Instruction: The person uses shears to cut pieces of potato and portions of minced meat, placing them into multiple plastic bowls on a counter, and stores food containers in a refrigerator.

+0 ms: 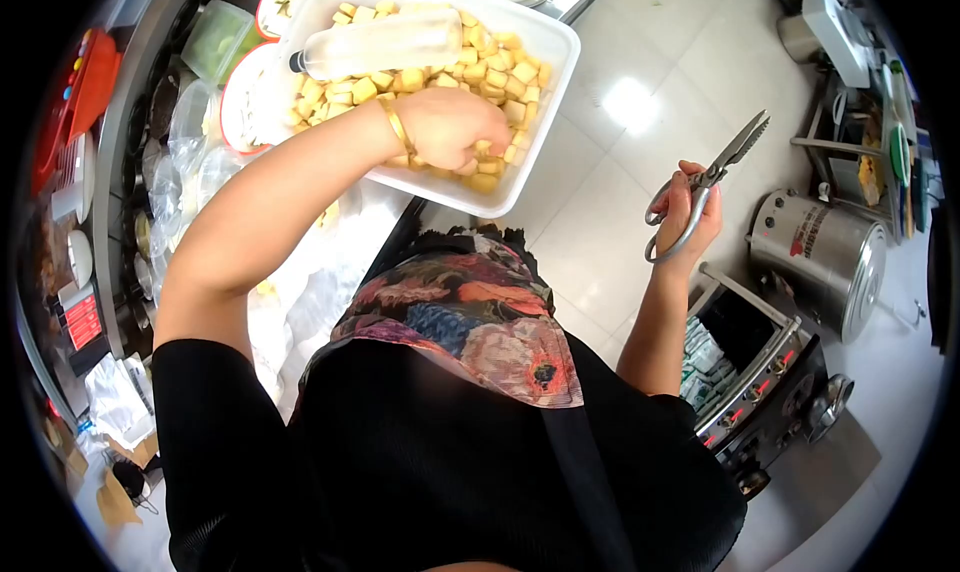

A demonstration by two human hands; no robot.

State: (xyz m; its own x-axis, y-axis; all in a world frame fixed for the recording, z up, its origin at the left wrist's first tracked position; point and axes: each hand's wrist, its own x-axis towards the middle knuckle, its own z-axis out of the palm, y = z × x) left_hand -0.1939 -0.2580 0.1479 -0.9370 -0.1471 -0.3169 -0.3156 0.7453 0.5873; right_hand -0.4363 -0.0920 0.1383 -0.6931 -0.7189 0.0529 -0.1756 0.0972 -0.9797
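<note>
A white rectangular tub [545,162] at the top centre holds many yellow cubes [525,70] in liquid. A clear bottle [385,44] with a dark cap lies on top of them. My left hand [450,129], with a gold bracelet at the wrist, reaches into the tub's near side. Its fingers are curled down among the cubes, and whatever they hold is hidden. Out to the right, over the floor, my right hand [690,212] is closed around the handles of metal scissors [742,142]. The blades point up and right, slightly apart.
Red-rimmed plates [235,97] and a greenish clear container [216,40] stand left of the tub, beside plastic bags [190,172]. At the right are a large steel pot [825,247], a stove with knobs [750,392] and a metal rack [840,147]. Tiled floor [590,122] lies between.
</note>
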